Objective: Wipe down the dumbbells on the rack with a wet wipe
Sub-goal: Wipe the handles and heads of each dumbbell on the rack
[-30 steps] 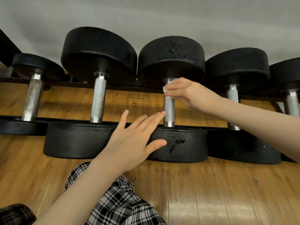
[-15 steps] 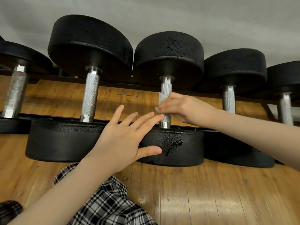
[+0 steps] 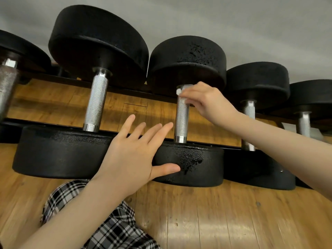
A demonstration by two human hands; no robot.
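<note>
Head view: the right hand (image 3: pixel 208 103) pinches a white wet wipe (image 3: pixel 181 93) around the top of the knurled handle (image 3: pixel 181 121) of 1 dumbbell (image 3: pixel 188 162) on the rack (image 3: pixel 53 121). The left hand (image 3: pixel 133 159), fingers spread straight, rests on that dumbbell's near head.

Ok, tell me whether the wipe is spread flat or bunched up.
Bunched up: the wipe shows only as a small crumpled wad pinched by the right hand around the handle.
</note>
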